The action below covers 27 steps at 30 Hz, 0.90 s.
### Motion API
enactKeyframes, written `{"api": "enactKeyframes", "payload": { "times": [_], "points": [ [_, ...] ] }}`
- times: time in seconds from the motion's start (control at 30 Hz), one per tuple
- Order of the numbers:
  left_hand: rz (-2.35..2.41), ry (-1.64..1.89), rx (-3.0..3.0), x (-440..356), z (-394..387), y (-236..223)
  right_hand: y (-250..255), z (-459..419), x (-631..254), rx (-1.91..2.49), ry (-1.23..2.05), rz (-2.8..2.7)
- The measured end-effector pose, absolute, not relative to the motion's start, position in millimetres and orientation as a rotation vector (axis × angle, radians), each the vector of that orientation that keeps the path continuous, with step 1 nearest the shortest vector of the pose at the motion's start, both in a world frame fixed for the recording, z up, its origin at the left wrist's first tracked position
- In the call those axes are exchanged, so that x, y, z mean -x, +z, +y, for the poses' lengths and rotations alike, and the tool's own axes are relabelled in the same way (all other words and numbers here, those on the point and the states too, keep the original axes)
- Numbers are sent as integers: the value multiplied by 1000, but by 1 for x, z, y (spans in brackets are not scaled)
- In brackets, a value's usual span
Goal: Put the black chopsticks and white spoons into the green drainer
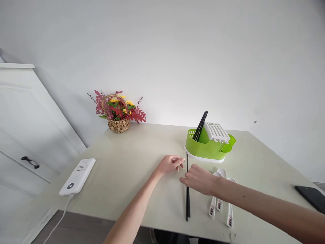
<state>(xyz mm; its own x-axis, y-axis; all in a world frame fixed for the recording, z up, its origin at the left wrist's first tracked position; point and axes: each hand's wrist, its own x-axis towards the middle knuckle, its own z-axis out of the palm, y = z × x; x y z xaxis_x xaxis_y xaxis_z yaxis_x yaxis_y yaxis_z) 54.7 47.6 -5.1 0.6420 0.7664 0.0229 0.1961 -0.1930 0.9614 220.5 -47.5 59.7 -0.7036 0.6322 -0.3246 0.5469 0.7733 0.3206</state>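
Observation:
A pair of black chopsticks [187,202] lies lengthwise on the table in front of me. My right hand [199,177] is over their middle, its fingers closed around them and hiding that stretch. Just left of their far end is my left hand [170,164], fingers loosely bent and apart, with nothing visible in it. Its fingertips come close to the chopsticks; whether they touch, I cannot tell. Beyond both hands stands a green utensil holder [208,148] on a white base, with several black chopsticks [200,126] leaning in its left compartment. White spoons [230,217] lie under and beside my right forearm.
A wicker basket of artificial flowers [118,124] stands at the table's back left. On the left edge lies a white power bank [78,176] with a cable. A black phone [310,197] rests at the right edge. The wall is behind; a white cabinet [30,135] stands left.

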Motion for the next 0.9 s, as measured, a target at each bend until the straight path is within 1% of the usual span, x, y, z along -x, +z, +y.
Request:
{"api": "enactKeyframes", "payload": {
  "times": [0.1,0.27,0.5,0.9],
  "points": [
    [655,541,-1614,-52,47,2,67,-49,-215,-884,318,2594],
    [527,569,-1361,-47,51,5,76,-49,-207,-882,352,2669],
    [468,580,-1129,-42,56,-1,79,-51,-205,-857,339,2708],
    [490,578,-1076,-39,58,-3,75,-51,-203,-774,345,2780]
  ]
}}
